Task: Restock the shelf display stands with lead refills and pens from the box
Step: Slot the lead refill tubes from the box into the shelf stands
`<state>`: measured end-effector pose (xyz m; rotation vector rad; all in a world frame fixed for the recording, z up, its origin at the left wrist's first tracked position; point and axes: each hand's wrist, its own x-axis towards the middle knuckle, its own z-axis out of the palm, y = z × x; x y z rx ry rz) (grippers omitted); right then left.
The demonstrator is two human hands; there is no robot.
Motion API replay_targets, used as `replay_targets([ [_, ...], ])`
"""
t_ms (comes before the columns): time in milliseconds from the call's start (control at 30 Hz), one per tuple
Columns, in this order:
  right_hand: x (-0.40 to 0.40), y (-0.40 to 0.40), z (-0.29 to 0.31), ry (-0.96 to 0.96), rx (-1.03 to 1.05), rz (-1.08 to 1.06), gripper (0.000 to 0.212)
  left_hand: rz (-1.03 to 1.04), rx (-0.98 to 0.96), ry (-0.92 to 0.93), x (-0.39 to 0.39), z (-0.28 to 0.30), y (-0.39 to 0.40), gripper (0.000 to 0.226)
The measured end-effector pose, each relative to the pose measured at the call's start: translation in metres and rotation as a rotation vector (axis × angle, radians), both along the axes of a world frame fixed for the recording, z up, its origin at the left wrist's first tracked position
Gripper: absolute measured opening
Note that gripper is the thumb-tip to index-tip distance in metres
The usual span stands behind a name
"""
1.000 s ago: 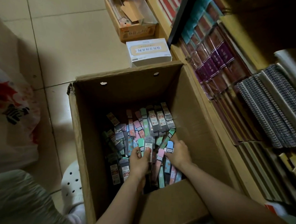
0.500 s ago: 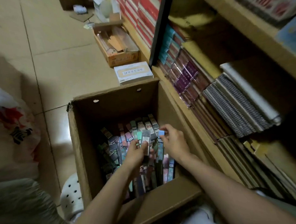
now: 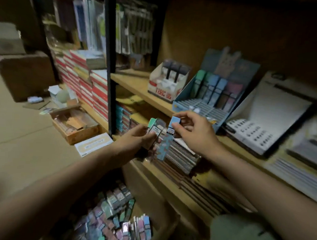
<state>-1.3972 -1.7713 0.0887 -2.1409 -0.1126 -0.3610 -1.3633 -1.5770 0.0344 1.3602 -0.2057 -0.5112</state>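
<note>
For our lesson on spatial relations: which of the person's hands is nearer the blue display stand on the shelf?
Right. The right hand is raised just in front of the blue display stand, below its front edge. The left hand is farther away, lower and to the left.

Spiral notebooks [image 3: 181, 156] on the lower shelf; small white box [image 3: 94, 146] on the floor.

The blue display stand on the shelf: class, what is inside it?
Inside the blue display stand, upright refill packs in green, blue and dark colours fill the back row. The ribbed front slots look mostly vacant. The right hand covers the front corner, so anything there is hidden.
</note>
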Motion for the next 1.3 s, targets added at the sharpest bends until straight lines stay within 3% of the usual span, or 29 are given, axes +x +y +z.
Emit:
replay_targets([
  [200, -0.022, -0.045, 0.062, -0.132, -0.009, -0.127, 0.014, -0.139, 0.026, -0.055, 0.004, 0.041, -0.035, 0.023],
  [367, -0.028, -0.088, 0.113, -0.231, -0.123, -0.256, 0.016, -0.209, -0.039, -0.075, 0.012, 0.067, -0.062, 0.015],
  [467, -0.021, -0.105, 0.128, -0.265, -0.278, -0.354, 0.017, -0.164, -0.048, -0.051, 0.021, 0.073, -0.067, 0.023],
  [733, 0.031, -0.099, 0.121, -0.322, -0.547, -0.47, 0.013, -0.179, -0.178, -0.009, 0.045, 0.066, -0.054, 0.019],
  [1300, 0.086, -0.087, 0.086, -0.321, -0.476, -0.52, 0.014, -0.049, -0.2, -0.019, 0.074, 0.062, -0.04, 0.022],
])
